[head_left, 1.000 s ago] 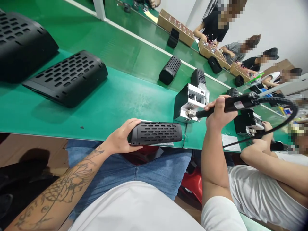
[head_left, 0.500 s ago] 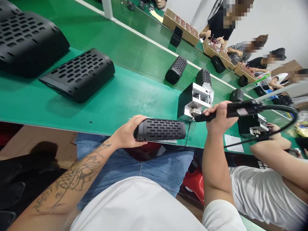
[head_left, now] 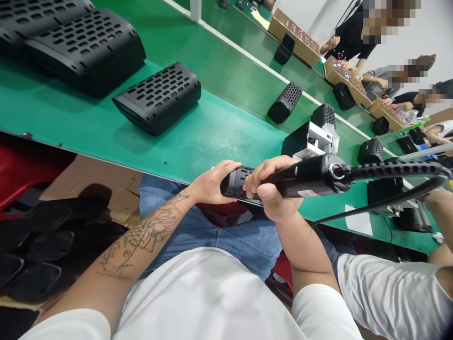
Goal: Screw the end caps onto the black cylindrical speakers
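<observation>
My left hand (head_left: 213,185) is closed round the left end of a black speaker housing (head_left: 233,181) with slotted holes, at the front edge of the green bench. My right hand (head_left: 278,191) grips a black electric screwdriver (head_left: 307,176), its cable running off to the right. The screwdriver lies over the right part of the housing, and its tip is hidden behind my fingers, so I cannot tell whether it touches. Just behind my right hand stands a black and silver screw feeder (head_left: 300,140).
More speaker housings (head_left: 159,97) lie on the bench (head_left: 226,127) at left and behind. Black parts (head_left: 46,241) are stacked low at left. A co-worker's white sleeve (head_left: 389,278) is close on my right. Other people work across the bench beside boxes of wired parts (head_left: 295,38).
My right hand has brought the screwdriver left, from the screw feeder to over the housing. My left hand still holds the housing. The view has shifted left.
</observation>
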`<state>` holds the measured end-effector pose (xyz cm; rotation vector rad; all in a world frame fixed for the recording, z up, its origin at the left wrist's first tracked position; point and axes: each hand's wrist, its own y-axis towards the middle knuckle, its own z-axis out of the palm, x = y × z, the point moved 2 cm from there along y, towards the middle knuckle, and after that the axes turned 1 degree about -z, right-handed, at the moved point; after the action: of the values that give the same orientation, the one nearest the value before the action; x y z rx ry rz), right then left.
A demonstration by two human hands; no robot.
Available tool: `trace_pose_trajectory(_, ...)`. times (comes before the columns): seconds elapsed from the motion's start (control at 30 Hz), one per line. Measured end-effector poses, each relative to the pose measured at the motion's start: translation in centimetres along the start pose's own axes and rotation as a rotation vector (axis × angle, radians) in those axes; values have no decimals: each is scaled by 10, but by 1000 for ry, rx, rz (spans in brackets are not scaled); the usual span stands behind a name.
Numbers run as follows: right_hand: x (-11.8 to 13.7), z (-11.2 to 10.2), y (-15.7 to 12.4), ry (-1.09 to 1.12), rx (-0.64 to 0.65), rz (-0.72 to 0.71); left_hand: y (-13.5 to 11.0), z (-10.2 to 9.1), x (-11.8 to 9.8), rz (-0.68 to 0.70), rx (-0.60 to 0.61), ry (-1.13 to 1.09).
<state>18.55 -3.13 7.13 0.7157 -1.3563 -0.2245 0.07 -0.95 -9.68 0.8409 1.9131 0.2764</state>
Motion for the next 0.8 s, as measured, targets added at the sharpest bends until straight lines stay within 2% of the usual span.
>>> trace_pose_trajectory(0.17,-1,6,3,-7,6,43,1,-1,-1,-52,41,2)
trace_pose_trajectory(0.4,-8,1,1,40,-14,139,1,0,0,-13,20,0)
trace_pose_trajectory(0.6,-15,3,-6,114,140,140,0,4,4,19,-1,-5)
trace_pose_trajectory(0.8,-18,4,-4,39,90,227,3,3,5,50,-21,-23)
